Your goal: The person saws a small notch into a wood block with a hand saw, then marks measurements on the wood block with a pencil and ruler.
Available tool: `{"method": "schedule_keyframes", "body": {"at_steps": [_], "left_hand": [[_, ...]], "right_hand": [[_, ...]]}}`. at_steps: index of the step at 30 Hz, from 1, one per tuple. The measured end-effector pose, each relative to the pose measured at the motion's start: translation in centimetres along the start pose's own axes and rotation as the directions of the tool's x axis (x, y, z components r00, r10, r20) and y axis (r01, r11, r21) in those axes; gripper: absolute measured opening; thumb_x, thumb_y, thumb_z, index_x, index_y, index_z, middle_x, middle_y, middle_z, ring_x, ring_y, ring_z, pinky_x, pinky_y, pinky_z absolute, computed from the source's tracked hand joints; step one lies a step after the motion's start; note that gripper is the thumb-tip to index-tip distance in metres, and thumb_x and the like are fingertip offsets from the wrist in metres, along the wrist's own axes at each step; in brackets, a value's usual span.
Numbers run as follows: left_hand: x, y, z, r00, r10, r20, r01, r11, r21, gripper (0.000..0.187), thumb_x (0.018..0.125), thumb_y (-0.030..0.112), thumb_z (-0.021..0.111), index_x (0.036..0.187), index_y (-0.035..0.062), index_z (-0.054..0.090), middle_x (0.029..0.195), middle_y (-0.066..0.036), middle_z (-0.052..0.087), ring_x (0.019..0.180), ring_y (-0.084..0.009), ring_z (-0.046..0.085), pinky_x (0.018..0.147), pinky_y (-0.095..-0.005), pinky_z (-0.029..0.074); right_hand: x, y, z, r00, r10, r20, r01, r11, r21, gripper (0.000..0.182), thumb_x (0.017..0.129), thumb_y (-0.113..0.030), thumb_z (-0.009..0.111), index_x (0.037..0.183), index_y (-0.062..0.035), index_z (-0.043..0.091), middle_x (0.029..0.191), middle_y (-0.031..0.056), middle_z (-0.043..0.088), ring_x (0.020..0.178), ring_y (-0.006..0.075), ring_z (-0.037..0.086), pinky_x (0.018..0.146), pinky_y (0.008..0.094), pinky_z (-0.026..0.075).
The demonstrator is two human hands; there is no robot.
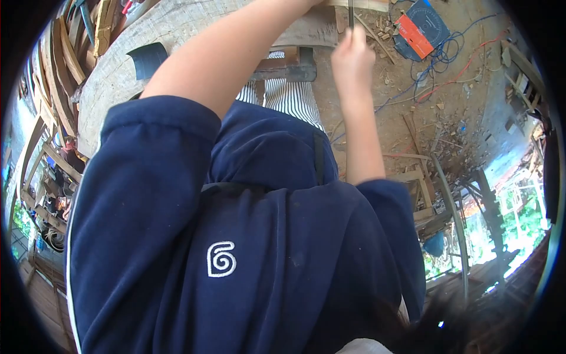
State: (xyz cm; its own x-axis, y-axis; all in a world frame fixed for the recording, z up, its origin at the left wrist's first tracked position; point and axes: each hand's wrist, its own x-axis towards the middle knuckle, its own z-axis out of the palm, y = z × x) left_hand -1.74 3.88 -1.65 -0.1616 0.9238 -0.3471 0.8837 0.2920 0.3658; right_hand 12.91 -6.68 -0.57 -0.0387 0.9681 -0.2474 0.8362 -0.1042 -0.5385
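Note:
My right hand (352, 59) is closed around a thin, dark, rod-like tool (351, 15) that points up past the top edge. Of my left hand (312, 2) only a sliver shows at the top edge; its fingers are out of frame. Pale wood (371, 5) lies at the top, just beyond my right hand and behind the tool. Between my arms, a dark wooden block (289, 73) crosses in front of striped cloth (292, 97).
A large grey wooden surface (106, 97) curves across the upper left, with a dark curved piece (147, 60) on it. Long timbers (56, 71) crowd the left edge. On the right floor are a blue-and-orange object (421, 29), tangled cords (443, 54) and wood scraps.

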Motion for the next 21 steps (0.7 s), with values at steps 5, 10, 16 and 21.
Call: {"method": "schedule_keyframes", "body": {"at_steps": [5,10,16,21], "left_hand": [[-0.2,0.0,0.0,1.0,-0.007,-0.03,0.007,1.0,0.005,0.034,0.09,0.022,0.047,0.111,0.0089,0.07,0.123,-0.014,0.064,0.128,-0.0294,0.051,0.106,-0.0556,0.036],[-0.2,-0.1,0.3,1.0,-0.003,-0.026,0.003,1.0,-0.006,0.034,0.09,0.023,0.047,0.11,0.0086,0.071,0.124,-0.014,0.064,0.129,-0.029,0.05,0.107,-0.0562,0.035],[-0.3,0.0,0.0,1.0,-0.01,-0.017,0.009,1.0,-0.026,0.033,0.09,0.023,0.047,0.108,0.0089,0.071,0.121,-0.012,0.065,0.128,-0.0279,0.051,0.105,-0.0561,0.036],[0.2,-0.3,0.6,0.999,-0.019,-0.032,0.02,0.999,0.027,0.033,0.089,0.024,0.049,0.11,0.0103,0.071,0.122,-0.012,0.065,0.129,-0.027,0.05,0.106,-0.0572,0.035]], "right_hand": [[1.5,0.9,0.8,0.999,-0.012,-0.03,0.014,0.998,0.057,0.016,0.1,-0.014,0.051,0.109,-0.0018,0.057,0.066,0.0274,0.063,0.061,0.046,0.066,0.048,0.0514,0.048],[1.5,0.3,0.6,0.997,-0.045,-0.07,0.046,0.999,0.005,0.013,0.1,-0.011,0.052,0.106,-0.0014,0.056,0.064,0.026,0.063,0.062,0.0449,0.066,0.048,0.0503,0.047],[0.6,0.5,0.3,1.0,0.004,0.003,-0.004,1.0,0.014,0.011,0.101,-0.012,0.048,0.104,-0.0017,0.051,0.071,0.0291,0.064,0.069,0.0492,0.065,0.057,0.0557,0.05],[2.2,2.6,2.4,0.988,-0.086,-0.129,0.082,0.996,-0.033,0.023,0.098,-0.017,0.056,0.115,-0.0019,0.057,0.073,0.029,0.066,0.072,0.0472,0.068,0.056,0.0538,0.051]]}}
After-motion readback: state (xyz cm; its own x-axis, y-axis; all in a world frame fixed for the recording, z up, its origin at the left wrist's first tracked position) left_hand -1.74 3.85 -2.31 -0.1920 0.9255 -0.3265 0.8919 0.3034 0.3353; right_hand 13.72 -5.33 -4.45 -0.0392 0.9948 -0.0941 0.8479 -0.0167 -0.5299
